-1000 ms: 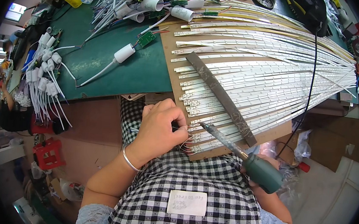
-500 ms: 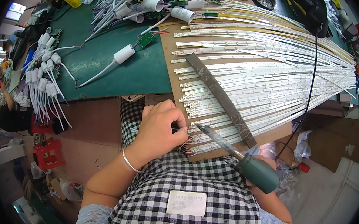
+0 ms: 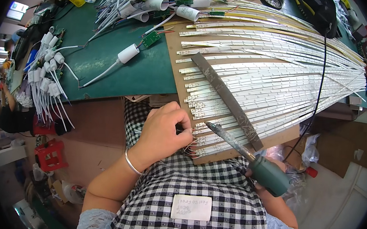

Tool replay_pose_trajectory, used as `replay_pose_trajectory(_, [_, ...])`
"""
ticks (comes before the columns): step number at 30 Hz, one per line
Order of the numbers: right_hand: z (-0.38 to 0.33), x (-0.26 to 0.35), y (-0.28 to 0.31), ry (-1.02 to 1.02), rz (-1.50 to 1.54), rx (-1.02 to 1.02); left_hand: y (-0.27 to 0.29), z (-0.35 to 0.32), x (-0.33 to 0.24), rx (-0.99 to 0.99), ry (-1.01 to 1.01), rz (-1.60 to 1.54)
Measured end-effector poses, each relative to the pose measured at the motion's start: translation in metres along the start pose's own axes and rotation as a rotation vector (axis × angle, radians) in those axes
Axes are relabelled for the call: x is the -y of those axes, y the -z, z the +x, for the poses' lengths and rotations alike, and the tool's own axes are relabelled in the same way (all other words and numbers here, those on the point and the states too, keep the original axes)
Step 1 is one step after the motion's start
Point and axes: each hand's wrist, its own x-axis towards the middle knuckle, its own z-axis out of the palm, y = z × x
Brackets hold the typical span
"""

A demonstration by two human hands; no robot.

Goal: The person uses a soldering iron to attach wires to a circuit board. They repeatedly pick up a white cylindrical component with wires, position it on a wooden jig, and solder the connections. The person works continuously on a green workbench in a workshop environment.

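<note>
Many thin white LED strips point(image 3: 256, 81) fan out across a brown board point(image 3: 214, 156). A dark flat bar point(image 3: 228, 102) lies slantwise over them. At the near left ends of the strips, my left hand point(image 3: 167, 128) has thumb and forefinger pinched on thin wires point(image 3: 190, 151), which are partly hidden by the fingers. My right hand point(image 3: 269, 176) is wrapped round the green handle of a soldering iron point(image 3: 270, 174), which covers most of its fingers. The iron's dark tip points left, above the strip ends and a little right of my left fingertips.
A white lamp cap with a cable point(image 3: 128, 54) and a green circuit board point(image 3: 151, 39) lie on the green table point(image 3: 104, 75). More caps pile up at the back and left. A black cord point(image 3: 321, 78) hangs across the strips. A red stool point(image 3: 51, 155) stands on the floor.
The soldering iron has shifted slightly right and its tip sits a little farther from my left fingers. My left hand keeps its pinch in nearly the same place.
</note>
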Motion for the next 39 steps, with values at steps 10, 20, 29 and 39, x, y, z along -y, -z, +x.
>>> replay_pose_trajectory(10, [-0.001, 0.000, 0.001, -0.017, -0.037, -0.013, -0.002, -0.003, -0.001, -0.008, -0.013, 0.040])
replay_pose_trajectory(20, [-0.001, 0.002, -0.002, -0.030, 0.021, 0.003, -0.001, -0.001, 0.002, 0.038, 0.002, 0.036])
replay_pose_trajectory(29, [-0.002, -0.002, -0.001, 0.011, 0.053, 0.031, 0.007, -0.008, 0.016, 0.102, 0.003, -0.018])
replay_pose_trajectory(39, [0.004, 0.002, -0.003, 0.023, 0.050, 0.058, 0.002, -0.019, 0.031, 0.048, -0.234, -0.057])
